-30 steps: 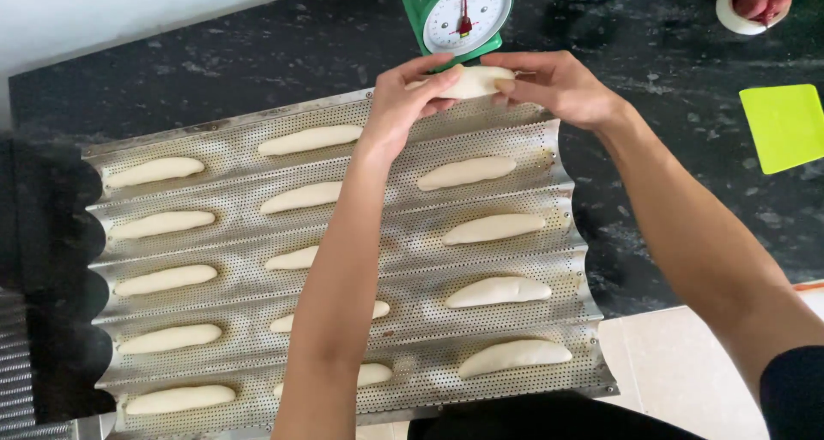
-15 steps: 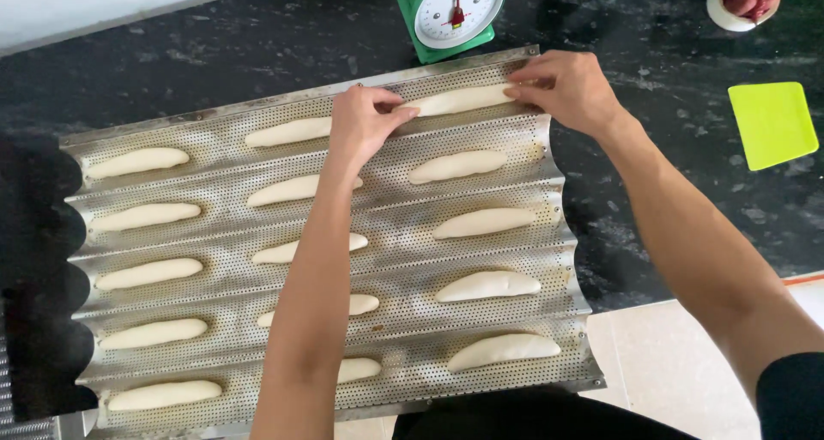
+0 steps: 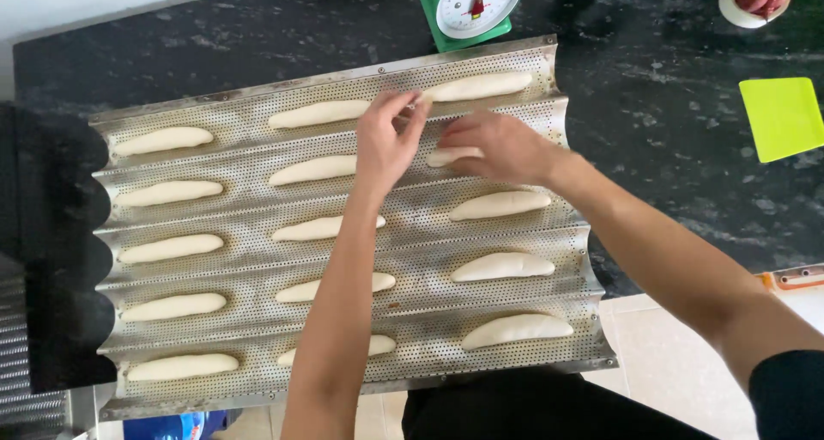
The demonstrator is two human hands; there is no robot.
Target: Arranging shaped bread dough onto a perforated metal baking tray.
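Head view, looking down on a perforated metal baking tray [image 3: 481, 234] with five channels, set on a black counter [image 3: 669, 174].

Left hand [image 3: 388, 144]: over the tray's second channel from the far edge, fingers loosely spread and part curled, fingertips reaching up to the far channel. Holds nothing that can be seen.

Right hand [image 3: 502, 146]: just right of the left hand, over the same second channel, fingers narrowed and lying on a short dough roll [image 3: 446, 157]; cannot tell if it is gripped or only touched.

Dough rolls lie lengthwise in all the tray's channels, three columns. One roll [image 3: 478, 86] sits in the far channel, just above the right hand.

Beyond the tray's far edge: green kitchen scale [image 3: 470, 6]. Right of the tray, well apart: yellow-green scraper [image 3: 781, 118].
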